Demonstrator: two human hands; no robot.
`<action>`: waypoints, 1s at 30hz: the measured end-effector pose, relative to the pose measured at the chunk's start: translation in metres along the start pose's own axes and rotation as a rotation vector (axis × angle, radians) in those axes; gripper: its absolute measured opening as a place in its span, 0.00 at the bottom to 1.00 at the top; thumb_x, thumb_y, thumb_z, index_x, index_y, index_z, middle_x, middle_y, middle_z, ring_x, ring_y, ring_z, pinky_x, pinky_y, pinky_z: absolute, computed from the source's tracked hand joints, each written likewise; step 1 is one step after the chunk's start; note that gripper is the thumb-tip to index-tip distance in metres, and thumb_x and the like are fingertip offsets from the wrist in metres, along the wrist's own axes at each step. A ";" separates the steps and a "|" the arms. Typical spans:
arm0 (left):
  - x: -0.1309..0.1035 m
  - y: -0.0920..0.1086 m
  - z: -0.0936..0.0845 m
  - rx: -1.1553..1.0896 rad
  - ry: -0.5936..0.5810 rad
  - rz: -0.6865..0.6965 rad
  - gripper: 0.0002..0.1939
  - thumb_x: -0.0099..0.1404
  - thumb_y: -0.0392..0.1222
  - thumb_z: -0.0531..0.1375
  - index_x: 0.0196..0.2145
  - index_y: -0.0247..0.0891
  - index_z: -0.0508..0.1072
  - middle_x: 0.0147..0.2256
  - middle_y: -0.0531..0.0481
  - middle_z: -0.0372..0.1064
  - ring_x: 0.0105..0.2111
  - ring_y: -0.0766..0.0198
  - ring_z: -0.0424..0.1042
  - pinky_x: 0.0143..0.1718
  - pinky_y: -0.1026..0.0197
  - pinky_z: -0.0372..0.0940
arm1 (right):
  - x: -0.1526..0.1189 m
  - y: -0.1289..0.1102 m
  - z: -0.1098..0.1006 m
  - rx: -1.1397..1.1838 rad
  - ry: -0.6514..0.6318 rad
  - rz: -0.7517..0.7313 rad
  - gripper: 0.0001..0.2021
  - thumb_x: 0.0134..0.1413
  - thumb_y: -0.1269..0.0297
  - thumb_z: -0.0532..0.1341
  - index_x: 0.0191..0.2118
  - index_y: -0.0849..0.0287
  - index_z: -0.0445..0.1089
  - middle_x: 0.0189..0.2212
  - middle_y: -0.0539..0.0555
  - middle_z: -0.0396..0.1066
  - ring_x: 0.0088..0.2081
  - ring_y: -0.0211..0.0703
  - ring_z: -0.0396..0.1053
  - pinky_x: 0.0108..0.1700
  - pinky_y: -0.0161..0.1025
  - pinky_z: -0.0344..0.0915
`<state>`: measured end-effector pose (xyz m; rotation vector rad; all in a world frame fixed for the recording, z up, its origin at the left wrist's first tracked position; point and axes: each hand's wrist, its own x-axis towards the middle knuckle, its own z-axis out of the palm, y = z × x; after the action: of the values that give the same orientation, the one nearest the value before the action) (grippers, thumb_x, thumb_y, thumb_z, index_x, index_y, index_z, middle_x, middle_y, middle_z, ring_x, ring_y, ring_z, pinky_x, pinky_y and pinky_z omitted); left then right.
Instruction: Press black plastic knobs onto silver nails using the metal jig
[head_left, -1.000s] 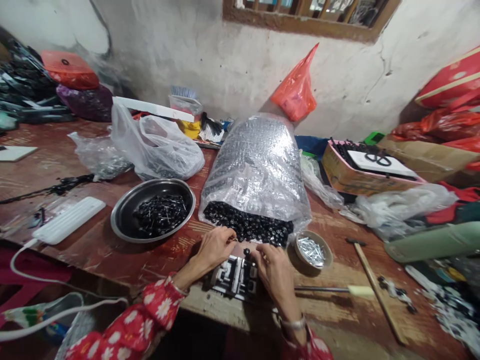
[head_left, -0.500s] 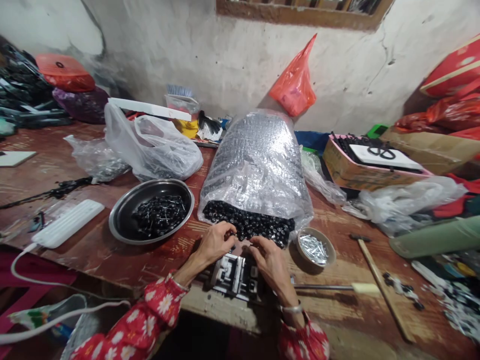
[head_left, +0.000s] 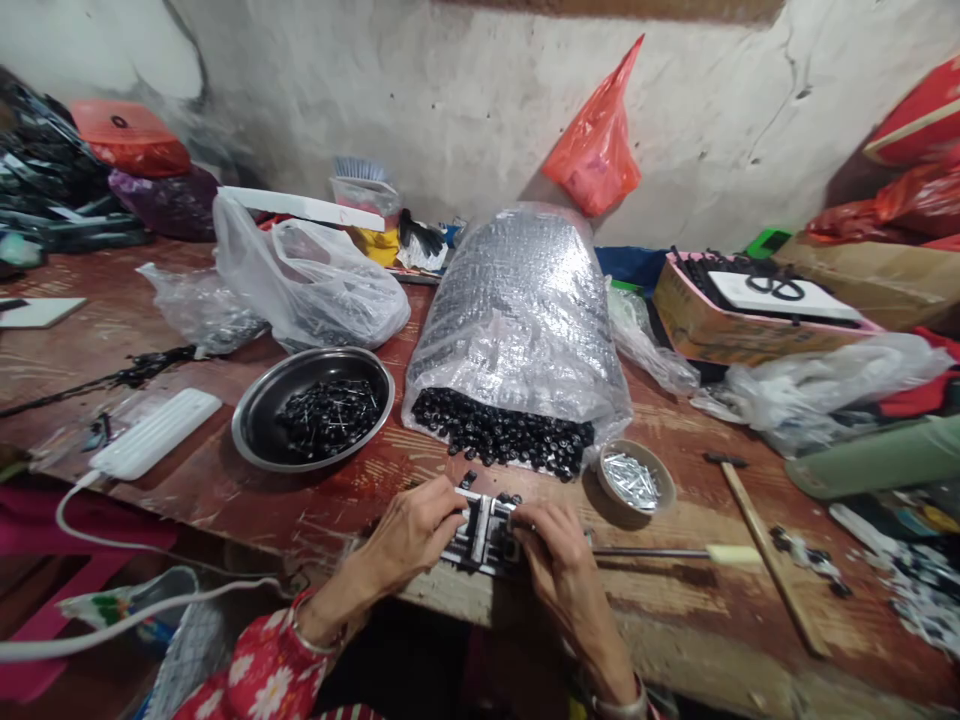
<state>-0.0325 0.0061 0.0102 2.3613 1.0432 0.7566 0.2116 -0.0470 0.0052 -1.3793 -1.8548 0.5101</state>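
Observation:
A metal jig (head_left: pixel 480 535) with black slots and a silver bar down its middle lies at the table's front edge. My left hand (head_left: pixel 416 525) is at its left side, thumb and fingers pinched together; whatever they grip is too small to make out. At the right side is my right hand (head_left: pixel 559 550), fingers curled down over the slots, their tips partly hidden. A small black plastic piece (head_left: pixel 469 479) lies just behind the jig. Beyond it, a clear plastic bag (head_left: pixel 517 330) lies with its mouth towards me, spilling many small black pieces (head_left: pixel 510 435).
On the left, a steel bowl (head_left: pixel 244 440) holds black parts with pins, near a white power strip (head_left: pixel 157 435). To the right are a small bowl of nails (head_left: pixel 632 480), a rod with a pale handle (head_left: pixel 731 554) and a hammer (head_left: pixel 765 550). A cardboard box (head_left: pixel 697 320) stands behind.
Both hands have drawn back from the bag's mouth to the two sides of the jig. Small black pieces now show behind the jig. The view has shifted slightly.

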 end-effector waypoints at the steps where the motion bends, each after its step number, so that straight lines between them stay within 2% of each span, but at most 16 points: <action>1: -0.001 0.000 0.002 0.055 -0.009 0.003 0.07 0.74 0.35 0.55 0.43 0.38 0.74 0.39 0.47 0.71 0.41 0.59 0.72 0.43 0.59 0.66 | -0.001 -0.001 0.001 -0.039 0.000 -0.016 0.09 0.69 0.70 0.56 0.45 0.52 0.72 0.41 0.53 0.74 0.44 0.49 0.66 0.47 0.46 0.64; 7: 0.002 0.004 0.006 0.224 -0.025 -0.041 0.07 0.74 0.38 0.56 0.40 0.38 0.75 0.38 0.47 0.68 0.39 0.58 0.72 0.40 0.59 0.66 | -0.002 -0.005 0.009 -0.177 0.015 -0.028 0.08 0.68 0.73 0.57 0.44 0.54 0.72 0.41 0.54 0.71 0.44 0.49 0.63 0.47 0.47 0.61; 11: 0.006 -0.001 0.005 0.091 -0.023 -0.034 0.10 0.75 0.38 0.56 0.40 0.39 0.76 0.37 0.49 0.68 0.38 0.61 0.71 0.40 0.61 0.65 | -0.001 -0.001 0.014 -0.121 0.035 -0.032 0.09 0.67 0.73 0.58 0.45 0.53 0.72 0.41 0.53 0.72 0.45 0.49 0.64 0.47 0.46 0.61; 14: 0.006 -0.006 0.005 -0.021 0.007 -0.007 0.10 0.76 0.39 0.55 0.43 0.40 0.78 0.37 0.49 0.67 0.38 0.63 0.70 0.41 0.62 0.64 | -0.001 0.003 0.017 -0.074 0.070 -0.045 0.08 0.67 0.73 0.59 0.44 0.52 0.72 0.41 0.51 0.75 0.45 0.48 0.64 0.47 0.45 0.60; 21: 0.005 -0.013 0.007 -0.079 0.000 0.000 0.11 0.76 0.40 0.55 0.44 0.40 0.78 0.38 0.49 0.66 0.39 0.64 0.70 0.42 0.63 0.64 | 0.000 -0.002 0.017 -0.144 0.053 -0.037 0.07 0.68 0.72 0.57 0.43 0.54 0.70 0.40 0.52 0.73 0.43 0.49 0.63 0.46 0.45 0.59; 30: 0.007 -0.008 0.006 0.021 -0.012 -0.167 0.09 0.72 0.41 0.60 0.45 0.44 0.81 0.40 0.50 0.66 0.38 0.64 0.71 0.40 0.63 0.64 | 0.002 -0.009 0.027 -0.270 0.125 0.082 0.07 0.64 0.71 0.56 0.42 0.55 0.70 0.46 0.57 0.68 0.47 0.53 0.61 0.50 0.49 0.60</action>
<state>-0.0288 0.0154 0.0027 2.2589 1.2306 0.6726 0.1845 -0.0453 -0.0050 -1.6314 -1.8193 0.2127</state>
